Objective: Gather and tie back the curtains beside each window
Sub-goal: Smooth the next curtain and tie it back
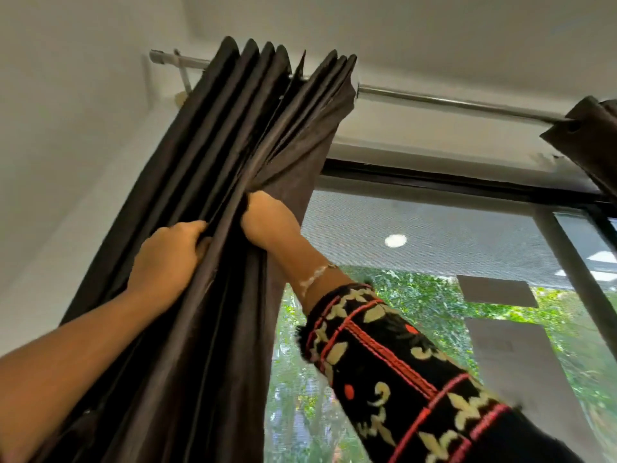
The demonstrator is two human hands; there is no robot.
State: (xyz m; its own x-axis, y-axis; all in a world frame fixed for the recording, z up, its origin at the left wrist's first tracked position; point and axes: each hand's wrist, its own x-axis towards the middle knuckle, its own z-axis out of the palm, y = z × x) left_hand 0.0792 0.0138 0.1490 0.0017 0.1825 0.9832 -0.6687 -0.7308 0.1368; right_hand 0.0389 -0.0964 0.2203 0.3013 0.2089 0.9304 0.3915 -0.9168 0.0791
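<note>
The dark brown curtain hangs from the left end of the metal curtain rod, bunched into deep pleats against the wall beside the window. It looks soft and limp but fairly thick and weighty, with a slight sheen that suggests the folds could slide through a loose grasp. It is best held where it is held now, round the whole bundle well below the rod, so the pleats stack rather than fan out. The left hand has its fingers curled into the outer folds, and the right hand, just above and beside it, is closed tight round the window-side edge. By count: two curtains, the second curtain showing only at the far right; one rod; two hands; no tie-back in view.
</note>
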